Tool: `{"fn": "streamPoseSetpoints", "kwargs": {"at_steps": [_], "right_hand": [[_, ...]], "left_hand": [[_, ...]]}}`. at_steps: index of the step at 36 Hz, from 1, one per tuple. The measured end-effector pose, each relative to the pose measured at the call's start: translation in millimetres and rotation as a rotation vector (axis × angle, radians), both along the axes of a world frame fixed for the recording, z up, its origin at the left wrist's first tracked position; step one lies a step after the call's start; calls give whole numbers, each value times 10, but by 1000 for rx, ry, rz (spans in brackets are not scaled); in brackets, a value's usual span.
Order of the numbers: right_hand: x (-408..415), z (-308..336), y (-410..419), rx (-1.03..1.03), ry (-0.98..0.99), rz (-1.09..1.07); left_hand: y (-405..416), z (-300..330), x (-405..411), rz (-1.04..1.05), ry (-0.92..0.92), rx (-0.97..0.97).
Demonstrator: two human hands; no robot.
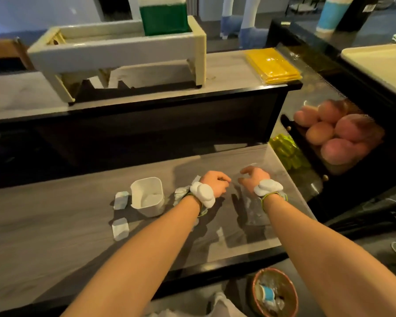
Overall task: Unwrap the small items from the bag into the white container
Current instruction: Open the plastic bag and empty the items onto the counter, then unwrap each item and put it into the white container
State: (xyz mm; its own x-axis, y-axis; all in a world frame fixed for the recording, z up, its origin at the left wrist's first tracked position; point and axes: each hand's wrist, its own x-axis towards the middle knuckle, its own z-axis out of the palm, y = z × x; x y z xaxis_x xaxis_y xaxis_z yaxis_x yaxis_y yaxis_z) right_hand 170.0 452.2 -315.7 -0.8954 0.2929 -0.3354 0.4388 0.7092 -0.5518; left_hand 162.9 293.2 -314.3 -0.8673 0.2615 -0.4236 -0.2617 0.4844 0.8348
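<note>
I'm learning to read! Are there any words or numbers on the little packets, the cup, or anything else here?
None can be read.
Two wrapped packets by the white container: pale print, too blurred.
Yellow packs on the upper counter: no words visible.
Label on the dark post at top right: too small.
Blue-and-white wrapper in the bin: blurred.
</note>
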Motion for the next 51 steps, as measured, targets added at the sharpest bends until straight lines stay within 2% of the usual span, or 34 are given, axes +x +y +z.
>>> {"fn": "streamPoseSetpoints", "kwargs": {"at_steps": [5,11,14,16,18,23,29,32,36,38,41,43,45,48,51], "right_hand": [[-87,93,-537,-100,-13,89],[-75,116,-1342,-108,-74,255],[-70,91,-1651,-107,-92,316],[-73,72,-1774,-94,-106,346],[-44,91,-1859,-96,-112,353],[-2,21,-2037,-120,-138,347],[11,-199,-2003,-184,-163,258],[-1,-382,-1915,-273,-148,179],[15,-406,-1942,-434,-127,-30],[67,-261,-2022,-531,-138,-154],[127,-93,-2158,-732,-237,-180],[122,-6,-2277,-862,-266,-147],[101,46,-2343,-957,-268,-125],[46,104,-2421,-911,-209,-85],[-22,119,-2461,-785,-146,-27]], "left_hand": [[-553,247,-16,74,76,14],[-1500,258,23,164,279,-309],[-1935,201,85,339,309,-456],[-2144,154,94,446,266,-492],[-2271,121,104,463,165,-478],[-2322,-28,103,315,-43,-348],[-2292,-116,148,224,-93,-428],[-2369,-145,142,309,-199,-282],[-2486,-288,99,548,-443,225],[-2473,-263,172,618,-477,476],[-2501,-296,257,696,-514,732],[-2528,-372,268,724,-528,830],[-2493,-320,272,710,-514,831],[-2483,-264,296,647,-476,809],[-2556,-384,321,676,-506,1005]]}}
